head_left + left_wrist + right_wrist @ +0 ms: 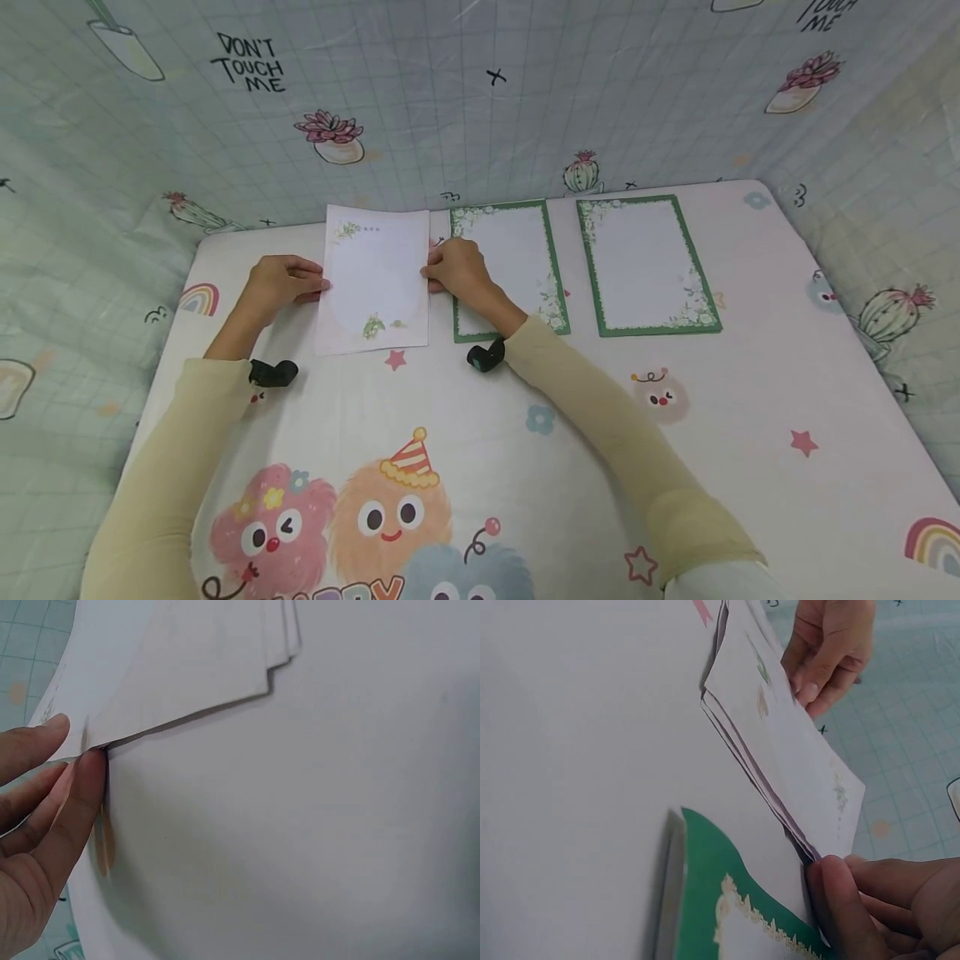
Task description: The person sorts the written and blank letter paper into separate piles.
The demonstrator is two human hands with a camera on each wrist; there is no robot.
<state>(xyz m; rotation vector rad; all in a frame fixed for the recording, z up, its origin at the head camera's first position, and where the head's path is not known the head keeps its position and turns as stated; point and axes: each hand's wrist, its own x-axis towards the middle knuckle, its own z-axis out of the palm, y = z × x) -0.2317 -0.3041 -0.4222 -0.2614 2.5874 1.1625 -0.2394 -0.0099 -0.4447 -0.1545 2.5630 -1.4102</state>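
Observation:
A small stack of printed paper sheets (375, 283), white with pale plant pictures, is between the two hands at the left of the table. My left hand (279, 282) holds its left edge; in the left wrist view, the thumb (54, 729) lies over the paper and the fingers are at its edge. At the right edge, my right hand (459, 271) pinches the sheets between thumb and fingers. Uneven sheet edges show in the right wrist view, where the stack (780, 750) stands tilted. Partly under the right hand and forearm lies a green-bordered paper stack (510, 250).
Another green-bordered paper stack (645, 267) lies farther right. A white table cover (465, 450) with cartoon prints spreads beneath everything. Patterned cloth (465, 108) hangs behind the table's far edge and at both sides. Dark wrist cameras (273, 373) sit below the hands.

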